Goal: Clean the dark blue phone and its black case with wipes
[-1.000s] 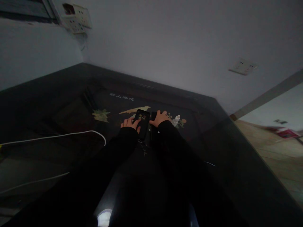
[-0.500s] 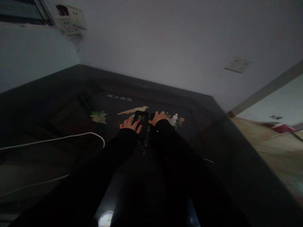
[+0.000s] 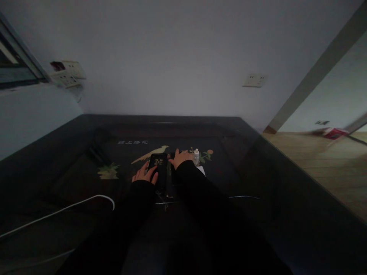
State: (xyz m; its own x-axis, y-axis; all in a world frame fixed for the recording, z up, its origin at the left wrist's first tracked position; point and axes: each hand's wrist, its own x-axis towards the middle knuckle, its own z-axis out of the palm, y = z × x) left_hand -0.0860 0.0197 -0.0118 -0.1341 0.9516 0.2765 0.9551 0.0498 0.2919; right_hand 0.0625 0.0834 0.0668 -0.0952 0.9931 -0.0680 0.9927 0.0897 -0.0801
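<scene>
Left hand spread over left edge of phone, right hand beside, hold unclear

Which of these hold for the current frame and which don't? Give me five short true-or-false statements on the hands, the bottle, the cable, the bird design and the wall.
1. The left hand touches a black phone. True.
2. A small bottle stands left of the phone. False: it stands to the right, beside the right hand.
3. A white cable comes in from the picture's left edge. True.
4. The bird design is bright red. False: it is pale yellow.
5. A wall socket sits higher in the picture than both hands. True.
</scene>
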